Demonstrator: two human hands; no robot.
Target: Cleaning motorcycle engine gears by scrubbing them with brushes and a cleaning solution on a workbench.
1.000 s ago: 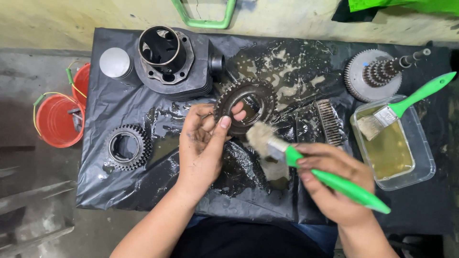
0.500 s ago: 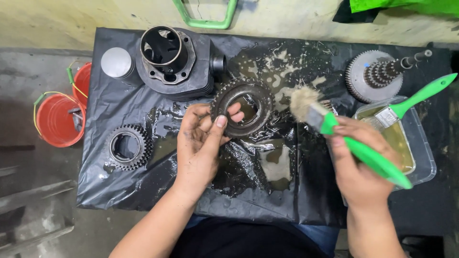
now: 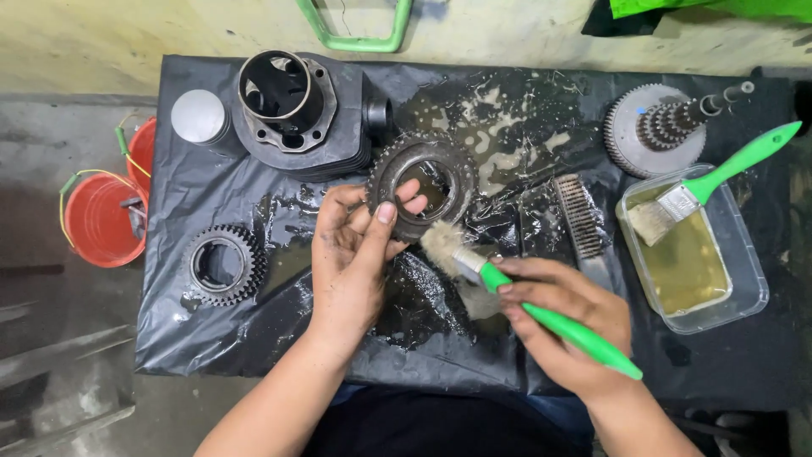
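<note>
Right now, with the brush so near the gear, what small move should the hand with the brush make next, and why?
Probably sweep the brush up across the gear. The right hand holds its bristles at the gear's lower edge, the left hand holds the gear tilted above the wet black sheet, and the teeth look dirty.

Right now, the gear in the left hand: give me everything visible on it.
The gear is a dark metal ring with teeth all round its rim and a wide round bore, wet and grimy. The left hand holds it over the wet black plastic sheet, thumb on its face, fingertips showing through the bore. The pale bristles of the green-handled brush, held in the right hand, meet its lower rim. It sits just beside the finned cylinder; contact cannot be told.
</note>
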